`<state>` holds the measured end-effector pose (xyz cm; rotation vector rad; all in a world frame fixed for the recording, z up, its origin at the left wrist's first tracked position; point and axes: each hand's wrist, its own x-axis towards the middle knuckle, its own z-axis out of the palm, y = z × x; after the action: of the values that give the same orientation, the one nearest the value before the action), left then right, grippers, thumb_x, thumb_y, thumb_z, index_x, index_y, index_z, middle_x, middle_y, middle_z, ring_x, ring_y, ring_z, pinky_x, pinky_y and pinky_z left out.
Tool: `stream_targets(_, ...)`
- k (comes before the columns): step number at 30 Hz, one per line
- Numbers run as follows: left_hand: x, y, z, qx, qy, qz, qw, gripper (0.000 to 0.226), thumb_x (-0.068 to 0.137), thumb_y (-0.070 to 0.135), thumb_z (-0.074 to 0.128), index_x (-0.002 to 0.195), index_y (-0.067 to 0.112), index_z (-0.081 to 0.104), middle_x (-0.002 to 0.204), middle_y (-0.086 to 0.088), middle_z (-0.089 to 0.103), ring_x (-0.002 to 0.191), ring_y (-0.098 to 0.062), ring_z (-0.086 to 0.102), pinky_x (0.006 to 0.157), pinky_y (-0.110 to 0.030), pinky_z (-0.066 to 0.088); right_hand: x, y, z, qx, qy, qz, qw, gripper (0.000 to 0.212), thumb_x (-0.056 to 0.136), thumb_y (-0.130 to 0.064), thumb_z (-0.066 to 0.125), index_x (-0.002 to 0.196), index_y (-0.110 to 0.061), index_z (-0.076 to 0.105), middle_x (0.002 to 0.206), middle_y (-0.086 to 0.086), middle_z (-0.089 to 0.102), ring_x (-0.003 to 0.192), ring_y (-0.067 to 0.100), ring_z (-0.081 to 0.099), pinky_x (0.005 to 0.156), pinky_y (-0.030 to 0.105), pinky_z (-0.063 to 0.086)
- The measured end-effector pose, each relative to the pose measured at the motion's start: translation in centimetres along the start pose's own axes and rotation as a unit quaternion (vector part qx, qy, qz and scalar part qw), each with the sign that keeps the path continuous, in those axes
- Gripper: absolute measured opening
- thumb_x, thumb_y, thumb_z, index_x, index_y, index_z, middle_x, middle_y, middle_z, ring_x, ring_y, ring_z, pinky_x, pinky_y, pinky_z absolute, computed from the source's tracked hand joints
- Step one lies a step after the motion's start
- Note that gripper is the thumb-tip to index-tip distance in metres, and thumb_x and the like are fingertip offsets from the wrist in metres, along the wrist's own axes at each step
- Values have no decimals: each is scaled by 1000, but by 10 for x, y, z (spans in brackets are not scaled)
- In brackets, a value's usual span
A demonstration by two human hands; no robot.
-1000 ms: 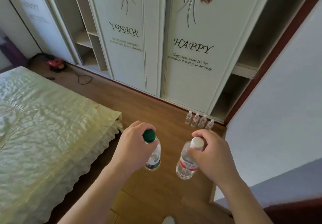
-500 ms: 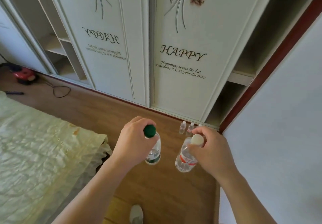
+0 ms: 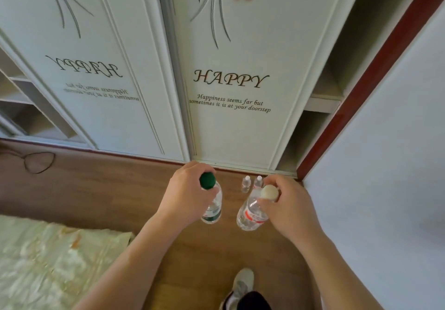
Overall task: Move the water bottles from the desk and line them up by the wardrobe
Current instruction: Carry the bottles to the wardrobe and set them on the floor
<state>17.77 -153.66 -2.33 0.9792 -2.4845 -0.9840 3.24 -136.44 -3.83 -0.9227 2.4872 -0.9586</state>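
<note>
My left hand (image 3: 186, 195) grips a clear water bottle with a green cap and green label (image 3: 212, 209) by its neck, held upright above the wooden floor. My right hand (image 3: 287, 209) grips a clear bottle with a white cap and red label (image 3: 250, 215) the same way. Two small white-capped bottles (image 3: 246, 184) (image 3: 257, 182) stand on the floor by the foot of the white wardrobe (image 3: 231, 88), just beyond my right hand; any others in the row are hidden behind it.
A bed with a pale yellow cover (image 3: 55, 261) fills the lower left. A white wall (image 3: 390, 165) and red door frame (image 3: 361, 88) close off the right. A cable (image 3: 38, 162) lies on the floor at the left. My shoe (image 3: 243, 283) is below.
I have walked closer to the wardrobe with both bottles in hand. The row of floor bottles now sits partly behind my right hand, and the bed has slid left and down.
</note>
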Motion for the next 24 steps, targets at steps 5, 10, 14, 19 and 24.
stream_targets(5,76,-10,14,9,-15,-8,1000,27,81,21,75,100,34,61,93,22,57,86,4,54,67,-9,38,74,6,12,15,-17,6,1000,47,84,-31,76,124,-37,53,106,-25,53,84,-3,54,78,14,49)
stream_targets(10,152,-19,29,12,-23,-34,999,30,80,21,75,106,31,64,97,22,58,86,4,55,68,-8,39,152,10,15,25,-42,4,999,45,84,-29,76,123,-35,54,103,-27,51,85,-3,53,81,18,47)
stream_targets(14,204,-26,41,22,-23,-38,999,31,79,21,75,107,30,65,97,22,58,87,2,56,72,-9,40,205,13,22,14,-71,-19,997,37,82,-29,78,110,-36,56,102,-21,57,91,4,58,82,20,51)
stream_targets(19,263,-45,59,41,-32,-31,998,31,80,21,76,107,28,66,100,19,58,89,2,55,73,-8,38,264,26,41,-1,-94,-32,995,33,81,-27,78,101,-38,54,95,-21,55,87,0,56,73,14,45)
stream_targets(24,311,-82,86,48,-51,-22,997,31,80,21,77,108,27,65,102,18,59,91,0,56,77,-11,42,317,45,77,-14,-102,-21,995,33,79,-22,78,96,-38,54,91,-21,54,84,2,55,69,14,39)
